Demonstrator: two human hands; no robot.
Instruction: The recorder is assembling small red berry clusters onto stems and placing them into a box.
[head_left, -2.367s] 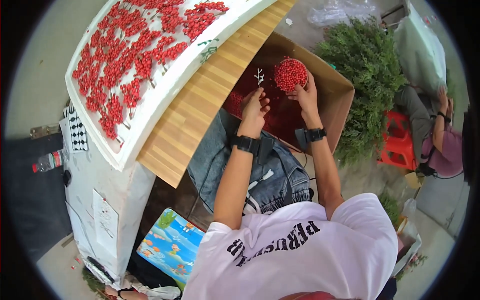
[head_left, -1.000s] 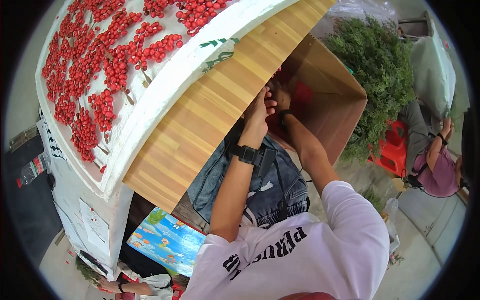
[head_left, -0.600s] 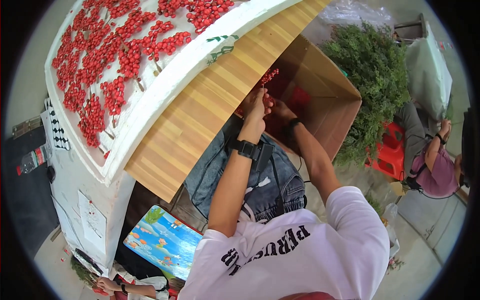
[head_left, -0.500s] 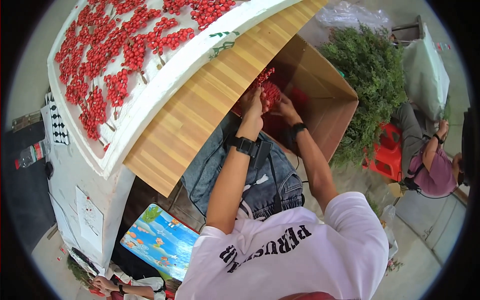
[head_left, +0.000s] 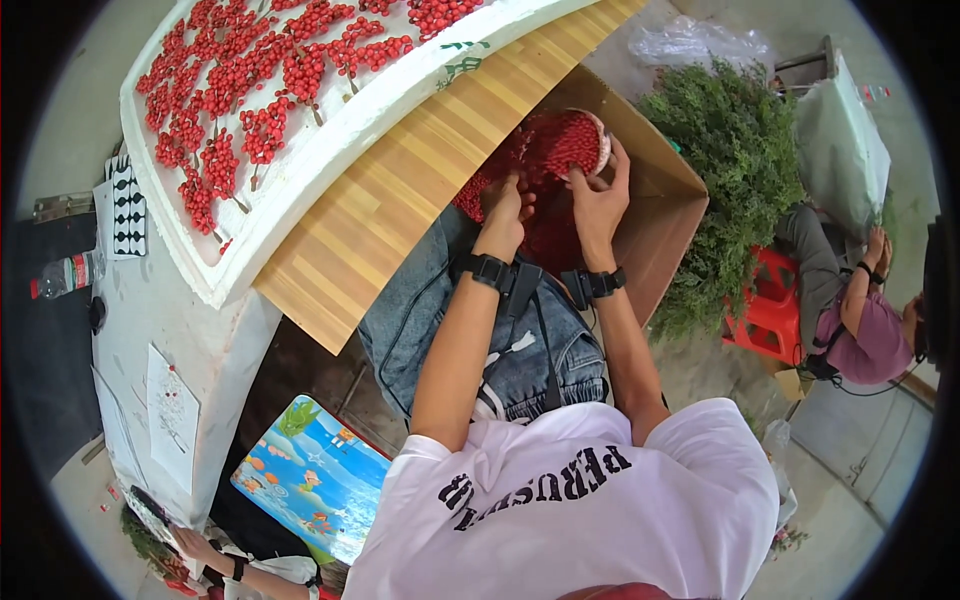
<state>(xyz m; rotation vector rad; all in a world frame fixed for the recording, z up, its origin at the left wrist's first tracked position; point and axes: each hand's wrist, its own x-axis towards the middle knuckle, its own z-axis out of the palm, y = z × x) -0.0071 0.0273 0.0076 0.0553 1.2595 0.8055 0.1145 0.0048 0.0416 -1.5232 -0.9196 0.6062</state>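
Both hands came back up out of the cardboard box (head_left: 660, 210), right hand (head_left: 598, 195) now clamped on the red berry bunch (head_left: 565, 145) up top, left hand (head_left: 505, 205) just beside it, fingers curled into loose berries.

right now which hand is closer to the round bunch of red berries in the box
Right. The right hand cups the round berry bunch from below, touching it. The left hand is lower and to the left, among loose berries in the cardboard box.
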